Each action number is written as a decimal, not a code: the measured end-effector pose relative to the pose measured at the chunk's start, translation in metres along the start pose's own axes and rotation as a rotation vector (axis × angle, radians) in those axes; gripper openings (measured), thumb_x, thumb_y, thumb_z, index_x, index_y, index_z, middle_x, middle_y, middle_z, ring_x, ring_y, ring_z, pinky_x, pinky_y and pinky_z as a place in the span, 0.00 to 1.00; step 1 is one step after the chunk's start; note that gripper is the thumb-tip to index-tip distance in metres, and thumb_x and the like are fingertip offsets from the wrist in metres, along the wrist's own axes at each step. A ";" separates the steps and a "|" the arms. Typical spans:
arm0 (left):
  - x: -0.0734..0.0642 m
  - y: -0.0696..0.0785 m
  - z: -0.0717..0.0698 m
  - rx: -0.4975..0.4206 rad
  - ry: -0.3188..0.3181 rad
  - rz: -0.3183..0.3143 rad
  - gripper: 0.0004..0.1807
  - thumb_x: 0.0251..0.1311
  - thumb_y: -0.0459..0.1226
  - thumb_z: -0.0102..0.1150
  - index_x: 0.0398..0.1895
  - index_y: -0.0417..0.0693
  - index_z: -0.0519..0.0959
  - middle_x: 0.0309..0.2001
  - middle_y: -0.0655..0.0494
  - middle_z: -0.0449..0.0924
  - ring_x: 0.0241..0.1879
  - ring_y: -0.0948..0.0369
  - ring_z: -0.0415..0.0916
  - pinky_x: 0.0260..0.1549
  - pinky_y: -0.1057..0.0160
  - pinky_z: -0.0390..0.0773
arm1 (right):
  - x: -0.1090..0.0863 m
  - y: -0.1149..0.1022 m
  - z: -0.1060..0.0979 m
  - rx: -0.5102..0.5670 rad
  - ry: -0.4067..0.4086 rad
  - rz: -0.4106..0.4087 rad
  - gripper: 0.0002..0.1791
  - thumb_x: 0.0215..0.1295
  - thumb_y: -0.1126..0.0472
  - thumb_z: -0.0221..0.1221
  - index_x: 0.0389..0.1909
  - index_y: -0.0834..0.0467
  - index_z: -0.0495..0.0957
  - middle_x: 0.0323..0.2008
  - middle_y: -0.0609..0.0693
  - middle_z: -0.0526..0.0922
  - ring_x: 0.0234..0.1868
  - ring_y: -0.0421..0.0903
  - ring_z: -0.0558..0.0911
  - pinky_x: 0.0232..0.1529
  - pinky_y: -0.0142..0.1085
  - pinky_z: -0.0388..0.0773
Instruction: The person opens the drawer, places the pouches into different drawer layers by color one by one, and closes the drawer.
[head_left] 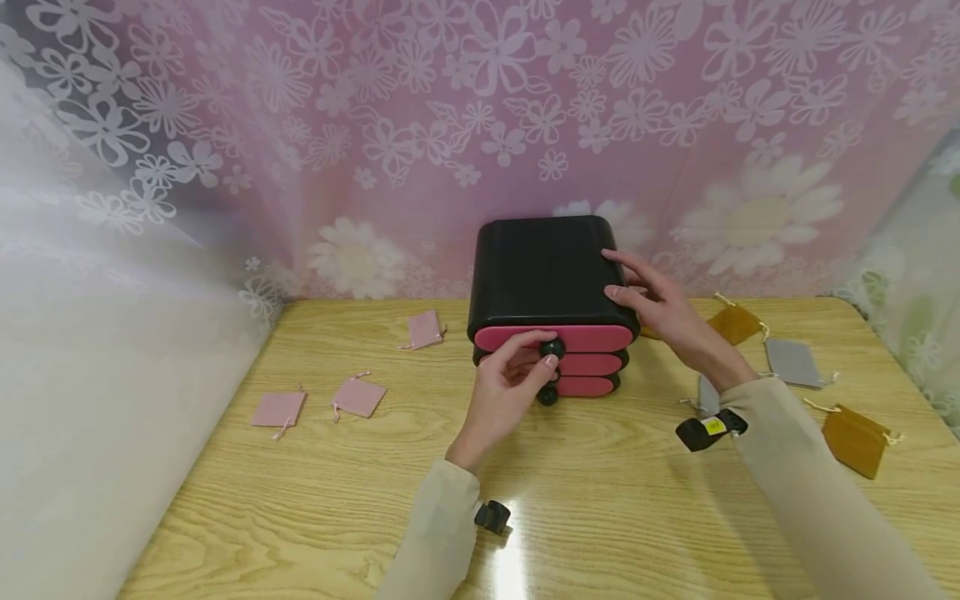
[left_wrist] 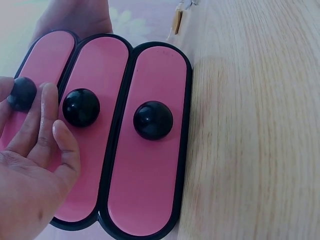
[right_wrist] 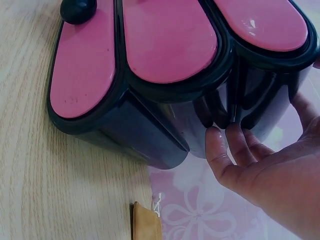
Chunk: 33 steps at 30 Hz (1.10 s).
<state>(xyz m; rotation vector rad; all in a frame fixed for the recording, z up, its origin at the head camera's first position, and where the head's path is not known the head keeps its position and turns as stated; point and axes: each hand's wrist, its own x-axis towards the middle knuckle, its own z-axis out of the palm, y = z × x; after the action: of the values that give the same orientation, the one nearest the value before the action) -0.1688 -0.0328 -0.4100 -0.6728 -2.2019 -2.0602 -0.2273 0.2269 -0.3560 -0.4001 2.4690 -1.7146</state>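
Note:
A black cabinet (head_left: 547, 267) with three stacked pink-fronted drawers stands on the table near the curtain. My left hand (head_left: 504, 387) pinches the round black knob (head_left: 552, 348) of the top drawer (head_left: 600, 337) between thumb and fingers. Below it, the middle drawer (left_wrist: 92, 160) and bottom drawer (left_wrist: 145, 185) lie flush in the frame, each with its own black knob. At the cabinet's right side, my right hand (head_left: 667, 312) rests with fingers spread, fingertips against the side wall and top edge. The right wrist view shows those fingertips (right_wrist: 216, 142) on the black side.
Pink drawstring pouches (head_left: 278, 409) lie on the table (head_left: 337, 517) to the left. On the right are brown pouches (head_left: 857, 440) and grey pouches (head_left: 795, 363), one partly hidden by the right wrist. A flowered curtain (head_left: 420, 167) hangs right behind the cabinet.

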 end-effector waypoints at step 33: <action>-0.007 0.004 -0.003 -0.001 -0.025 0.004 0.16 0.71 0.39 0.61 0.60 0.58 0.81 0.44 0.45 0.88 0.42 0.60 0.86 0.45 0.66 0.83 | 0.001 0.002 0.001 0.059 -0.033 -0.019 0.33 0.81 0.50 0.48 0.82 0.38 0.49 0.72 0.62 0.62 0.52 0.31 0.80 0.47 0.28 0.83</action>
<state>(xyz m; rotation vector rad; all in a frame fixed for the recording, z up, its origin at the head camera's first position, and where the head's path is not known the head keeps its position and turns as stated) -0.1619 -0.0371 -0.4077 -0.7061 -2.2101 -2.0628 -0.2281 0.2264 -0.3578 -0.4435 2.3936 -1.7683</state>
